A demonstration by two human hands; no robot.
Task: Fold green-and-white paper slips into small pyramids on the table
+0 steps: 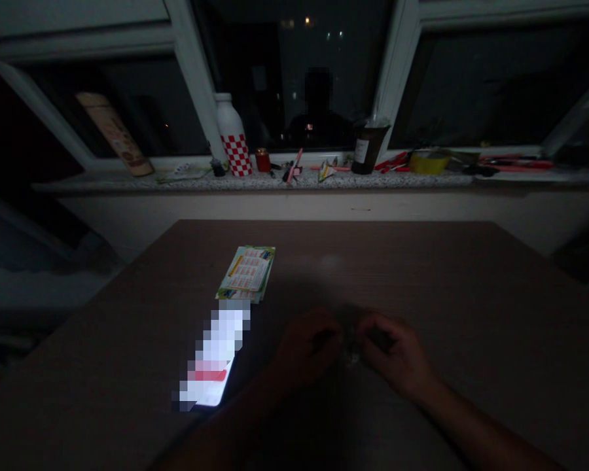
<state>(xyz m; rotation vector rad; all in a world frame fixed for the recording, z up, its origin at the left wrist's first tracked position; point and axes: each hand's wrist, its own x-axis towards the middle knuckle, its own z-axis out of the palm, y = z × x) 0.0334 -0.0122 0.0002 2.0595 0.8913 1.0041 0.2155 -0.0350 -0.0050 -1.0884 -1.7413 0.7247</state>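
My left hand (309,343) and my right hand (392,353) face each other low over the wooden table (422,275), fingers bent and pinched. Between their fingertips is a small, dim, partly see-through thing (352,353), too dark to name. Both hands seem to grip it from either side. Left of my left hand lies a lit phone (213,366), its screen blurred out. Just beyond the phone is a small stack of printed cards (248,271) with green edges.
Along the granite windowsill (186,186) stand a peach flask (115,134), a white bottle with red checks (234,140), a small red jar (262,160), a dark cup (368,150) and a yellow container (428,161). Pens and clutter lie among them. The room is dark.
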